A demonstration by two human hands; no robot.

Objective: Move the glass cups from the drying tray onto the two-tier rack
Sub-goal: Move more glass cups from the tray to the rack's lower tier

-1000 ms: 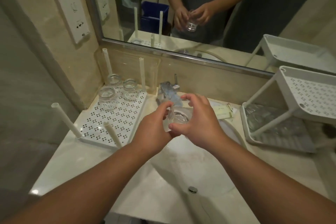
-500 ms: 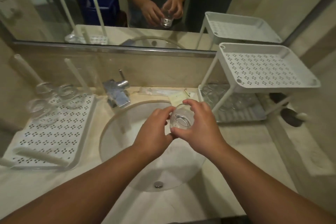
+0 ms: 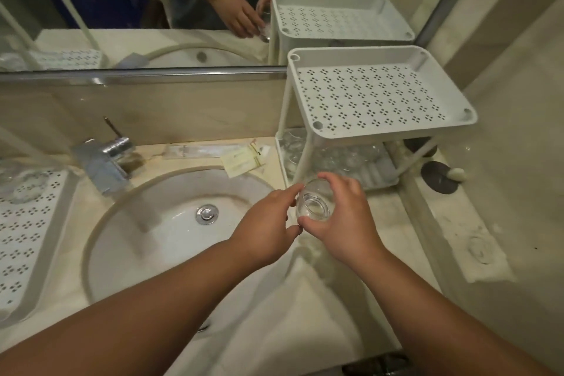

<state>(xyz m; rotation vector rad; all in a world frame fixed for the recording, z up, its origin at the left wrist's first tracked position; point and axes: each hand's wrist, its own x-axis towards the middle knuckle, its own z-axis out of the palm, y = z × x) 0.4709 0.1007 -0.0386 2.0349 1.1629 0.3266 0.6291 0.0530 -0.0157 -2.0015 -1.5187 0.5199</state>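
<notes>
Glass cup sits tilted in right hand, fingers curled around it (mouth toward camera). Left hand touches its left side with relaxed fingertips. Two-tier rack just beyond.

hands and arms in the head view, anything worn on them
Nothing worn shows. The left hand and right hand are bare: no gloves, no rings that can be seen. Both forearms are bare from the wrists to the frame's edge, with no watch, band or sleeve cuff. The mirror shows bare forearms too.
</notes>
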